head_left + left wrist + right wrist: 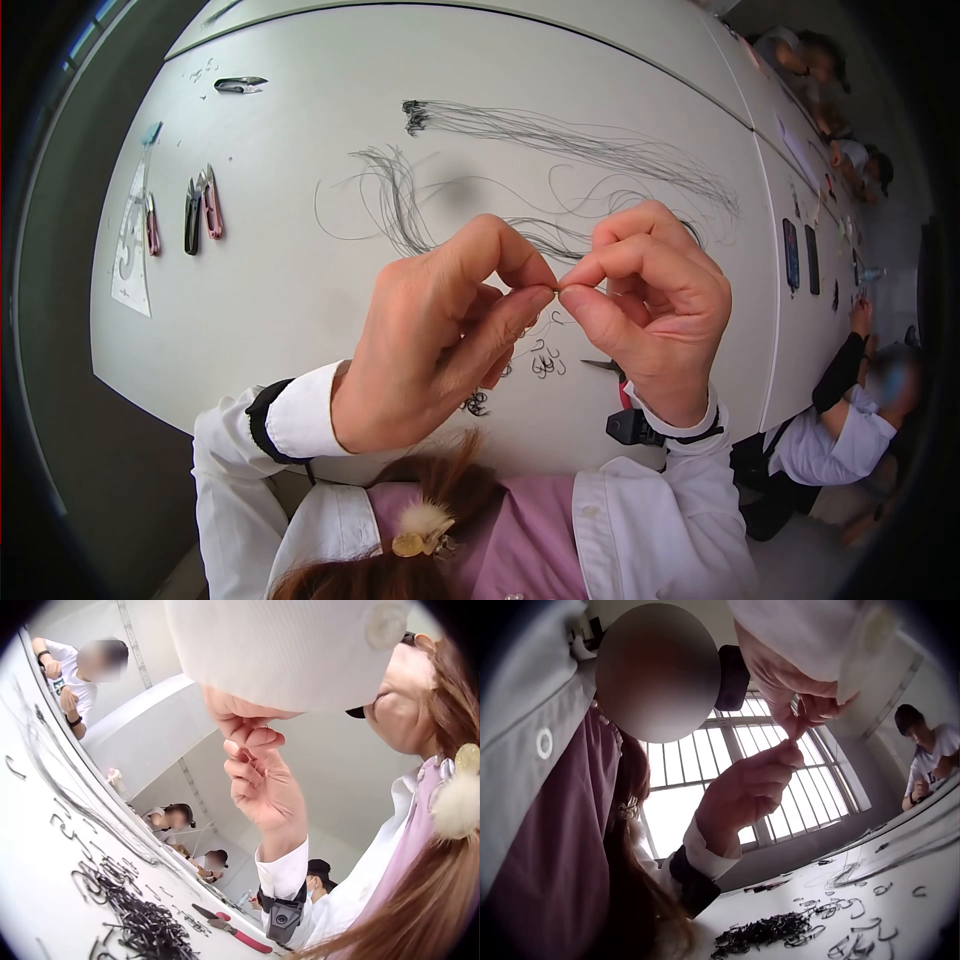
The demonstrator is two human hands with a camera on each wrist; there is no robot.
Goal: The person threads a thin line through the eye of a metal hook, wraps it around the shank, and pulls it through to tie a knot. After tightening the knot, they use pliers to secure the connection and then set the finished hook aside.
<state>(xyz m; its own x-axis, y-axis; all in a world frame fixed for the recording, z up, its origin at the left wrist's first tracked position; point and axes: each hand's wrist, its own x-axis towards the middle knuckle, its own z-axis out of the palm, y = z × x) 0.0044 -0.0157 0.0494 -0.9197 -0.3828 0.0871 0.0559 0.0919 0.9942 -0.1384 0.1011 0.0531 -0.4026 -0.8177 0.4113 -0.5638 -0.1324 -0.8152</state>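
Note:
My left hand [415, 345] and right hand [665, 305] meet over the table, fingertips touching. Each pinches between thumb and index finger at the same tiny dark speck [556, 292]; the fingertips hide most of it, so I cannot tell its kind. Below the hands lie loose fish hooks [545, 360], and a dense dark heap of hooks [154, 922] fills the near table in the left wrist view. Beyond the fingers, a loose bundle of dark line [400, 205] curves across the white tabletop, partly covered by the hands.
A straighter bundle of hooked lines [560, 140] lies farther back. Thread snips [210, 205], more snips [240, 86] and a clear set square [135, 240] are at the left. Red-handled pliers [236, 930] lie beside my right wrist. Other people sit along the right side.

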